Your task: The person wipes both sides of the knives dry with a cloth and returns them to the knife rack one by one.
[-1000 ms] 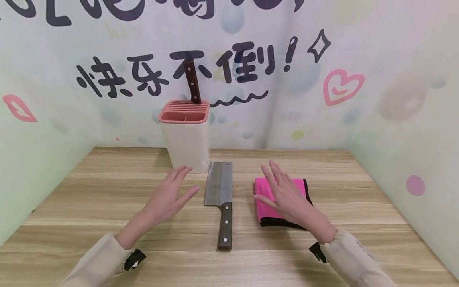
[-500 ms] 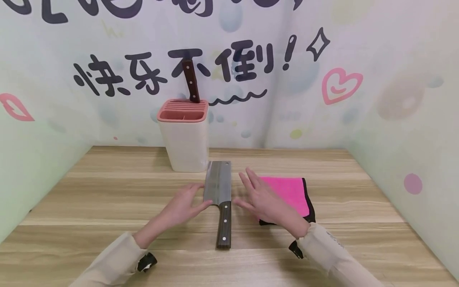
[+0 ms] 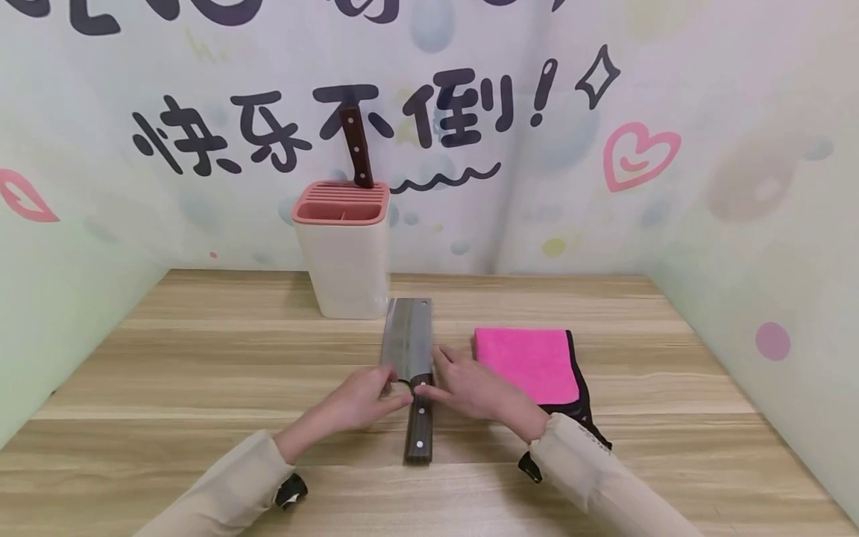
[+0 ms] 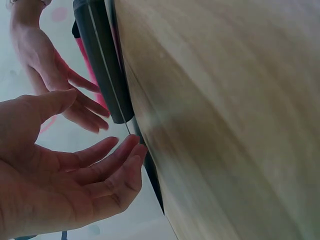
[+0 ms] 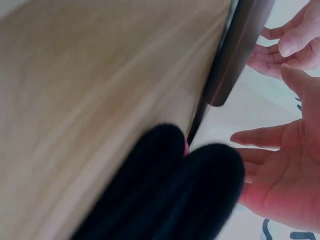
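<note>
A cleaver (image 3: 408,335) lies flat on the wooden table, its blade pointing away and its dark riveted handle (image 3: 420,429) towards me. My left hand (image 3: 356,399) is at the handle's left side, fingertips by the heel of the blade and thumb close to the handle. From the right, my right hand (image 3: 473,386) reaches in, its thumb overlapping the top of the handle in the head view. Both wrist views show loosely bent fingers beside the handle (image 4: 102,62), not wrapped round it. A folded pink cloth (image 3: 526,362) with black edging lies right of the cleaver.
Behind the cleaver stands a white knife block (image 3: 345,272) with a pink slotted top. A knife with a brown handle (image 3: 356,147) sticks up from it. A printed curtain (image 3: 537,224) closes off the back of the table. The cloth's black edge (image 5: 200,190) looms in the right wrist view.
Both hands have come down and inward, from apart above the table to either side of the cleaver's handle. The right hand no longer covers the pink cloth. Cleaver and block stay put.
</note>
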A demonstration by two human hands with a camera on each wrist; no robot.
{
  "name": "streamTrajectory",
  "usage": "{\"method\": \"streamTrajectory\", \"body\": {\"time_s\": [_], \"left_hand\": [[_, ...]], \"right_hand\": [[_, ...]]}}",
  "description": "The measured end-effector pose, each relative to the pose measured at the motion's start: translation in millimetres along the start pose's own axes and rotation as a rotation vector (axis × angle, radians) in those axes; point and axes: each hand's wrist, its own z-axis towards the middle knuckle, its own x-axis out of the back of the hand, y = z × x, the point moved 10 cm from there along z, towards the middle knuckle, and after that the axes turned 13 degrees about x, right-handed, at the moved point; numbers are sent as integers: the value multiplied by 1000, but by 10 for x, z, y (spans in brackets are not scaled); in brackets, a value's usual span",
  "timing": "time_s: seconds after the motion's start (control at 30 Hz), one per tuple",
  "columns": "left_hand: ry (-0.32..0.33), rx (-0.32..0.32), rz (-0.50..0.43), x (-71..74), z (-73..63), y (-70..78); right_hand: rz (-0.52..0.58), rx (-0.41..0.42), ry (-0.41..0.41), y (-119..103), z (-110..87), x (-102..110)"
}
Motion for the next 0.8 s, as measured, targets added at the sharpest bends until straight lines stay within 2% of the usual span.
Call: {"method": "streamTrajectory", "body": {"time_s": [0.17,0.37,0.5,0.73,0.8], "left_hand": [[-41,-7,-3,-61,-5,41],[-89,-27,16,-153,14,106],[-109,-35,30,-208,29,133],[-127,-10,40,-282,75,160],[-122,2,55,-291,87,169]], "right_hand": [[-8,0,-24,-39,43,-73],[-97,10,-28,-79,81,-99],[-156,18,-2,-110,100,-79],[-223,-126,-20,-32,82,-47],[-219,-142,-4,-28,80,-30]]}}
